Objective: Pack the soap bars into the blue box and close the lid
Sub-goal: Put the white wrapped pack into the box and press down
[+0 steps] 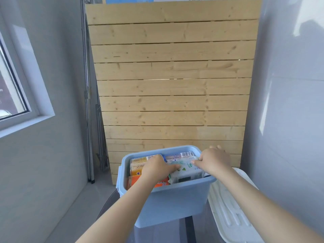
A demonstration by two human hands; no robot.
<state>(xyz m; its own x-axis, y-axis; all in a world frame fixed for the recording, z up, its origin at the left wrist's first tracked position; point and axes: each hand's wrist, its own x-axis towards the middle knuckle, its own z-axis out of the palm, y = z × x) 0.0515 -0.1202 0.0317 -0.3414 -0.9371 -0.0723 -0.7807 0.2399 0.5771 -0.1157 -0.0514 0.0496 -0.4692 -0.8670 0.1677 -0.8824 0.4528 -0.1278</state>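
Observation:
The blue box (175, 200) stands open below centre, filled near the rim with wrapped soap bars. A white and green soap pack (186, 170) lies on top at the right side. My left hand (157, 168) rests on the packs in the middle, fingertips touching the white pack's left edge. My right hand (214, 160) pinches that pack's right end at the box's right wall. Orange and yellow soap packs (136, 166) lie at the left, a blue-wrapped one (178, 156) at the back. The white lid (233, 213) lies to the right of the box.
A tall wooden slatted panel (171, 81) leans against the wall behind the box. Folded metal poles (89, 102) stand to its left. A window (15, 95) is in the left wall. A glossy white wall (289, 102) is on the right. The box sits on a dark glass surface (157, 232).

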